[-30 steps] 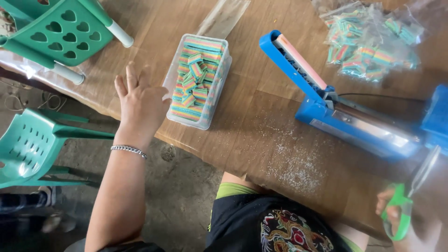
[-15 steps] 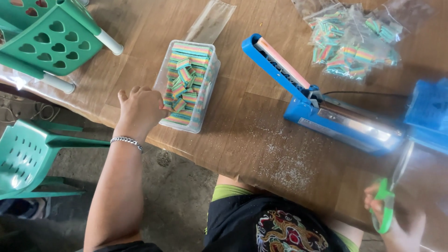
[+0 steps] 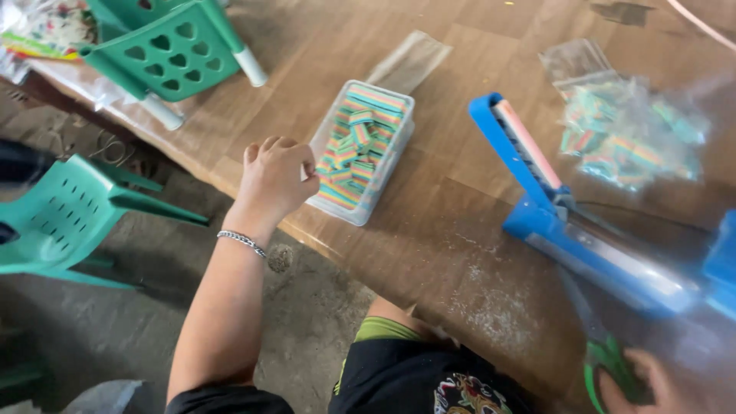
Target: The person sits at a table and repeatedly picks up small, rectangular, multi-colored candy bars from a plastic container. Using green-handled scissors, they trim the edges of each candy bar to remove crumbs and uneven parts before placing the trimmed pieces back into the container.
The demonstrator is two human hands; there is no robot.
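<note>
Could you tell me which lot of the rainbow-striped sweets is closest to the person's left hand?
The sweets in the clear plastic tub, right beside the left hand. The other lot, sealed in clear bags, lies far off beyond the blue heat sealer.

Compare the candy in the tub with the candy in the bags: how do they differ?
The tub is an open, rigid clear box beside the left hand, its striped candy loose and stacked. The bags are soft clear film, heaped beyond the blue sealer, their candy split into small lots. Both hold rainbow-striped pieces.
</note>
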